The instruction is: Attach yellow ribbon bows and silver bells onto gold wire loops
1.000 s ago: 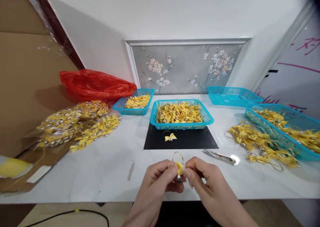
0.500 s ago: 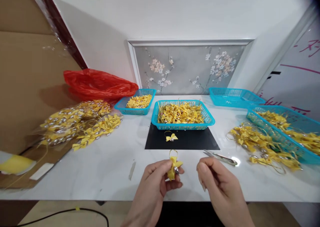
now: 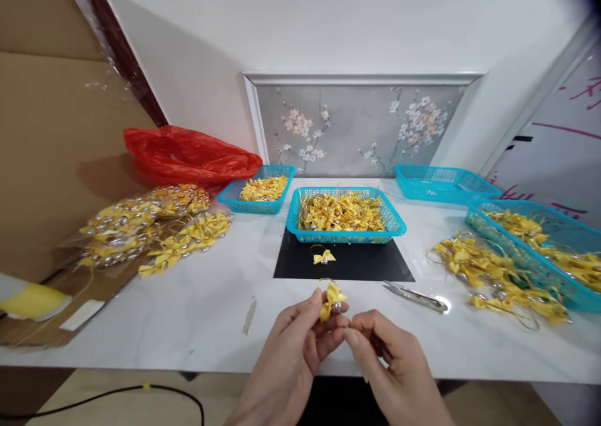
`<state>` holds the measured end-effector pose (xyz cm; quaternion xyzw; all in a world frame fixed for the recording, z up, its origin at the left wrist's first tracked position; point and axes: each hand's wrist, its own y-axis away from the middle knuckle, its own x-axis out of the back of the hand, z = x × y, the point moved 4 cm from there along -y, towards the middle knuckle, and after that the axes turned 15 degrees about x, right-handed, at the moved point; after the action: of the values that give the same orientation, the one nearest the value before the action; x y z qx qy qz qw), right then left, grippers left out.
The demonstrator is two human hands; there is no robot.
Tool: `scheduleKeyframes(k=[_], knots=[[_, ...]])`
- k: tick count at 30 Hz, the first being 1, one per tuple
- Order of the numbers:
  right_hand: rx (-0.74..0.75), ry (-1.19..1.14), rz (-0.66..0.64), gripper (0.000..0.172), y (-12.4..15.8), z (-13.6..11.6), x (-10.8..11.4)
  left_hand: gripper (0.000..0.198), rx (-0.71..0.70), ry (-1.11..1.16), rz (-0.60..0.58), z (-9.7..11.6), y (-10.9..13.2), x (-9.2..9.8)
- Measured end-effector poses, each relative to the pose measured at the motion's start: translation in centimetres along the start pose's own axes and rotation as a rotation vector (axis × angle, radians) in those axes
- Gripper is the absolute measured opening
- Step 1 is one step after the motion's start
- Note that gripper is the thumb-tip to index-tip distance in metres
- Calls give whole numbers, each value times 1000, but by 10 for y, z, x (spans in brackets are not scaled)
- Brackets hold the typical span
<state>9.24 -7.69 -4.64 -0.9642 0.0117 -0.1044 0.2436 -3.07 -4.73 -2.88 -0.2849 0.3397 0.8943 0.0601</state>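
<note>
Left hand pinches a bow, seemingly whole — not yet set down; right hand, fingertips pressed together, contents unclear; second bow on mat; heaped basket beyond.

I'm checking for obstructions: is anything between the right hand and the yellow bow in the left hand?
Only the left hand itself: its fingertips lie between the yellow bow and the right hand, appearing to meet the right fingertips just below the bow. No other object shows there.
</note>
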Motion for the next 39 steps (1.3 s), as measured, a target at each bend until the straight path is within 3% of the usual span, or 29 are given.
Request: scheduleKeyframes(k=[5,10,15,22,25,34,37,39], knots=[[95,74,-2,22,0,-4,-3,17,24,88,24,-4,-2,2],[374,324,83,12,-6,-17,-5,26,36,100,-111,-8,0,-4],[531,541,110,16,-14,-21,-9,22,-53,56,-155,-10,1,-3],[576,564,84,19,-16,-19,-7,21,-105,-196,-271,-7,4,-7],[600,599,56,19,-14,-17,-8,20,-125,-238,-229,-5,3,-7],[918,998,-161,24,-20,-18,2,24,-97,-192,-164,-8,1,-1],[873,1025,-122,22,-26,-9,17,21,-56,-181,-55,-9,1,4],[717,907,-66,18,-30,-2,30,21,-43,-218,12,-7,2,7]])
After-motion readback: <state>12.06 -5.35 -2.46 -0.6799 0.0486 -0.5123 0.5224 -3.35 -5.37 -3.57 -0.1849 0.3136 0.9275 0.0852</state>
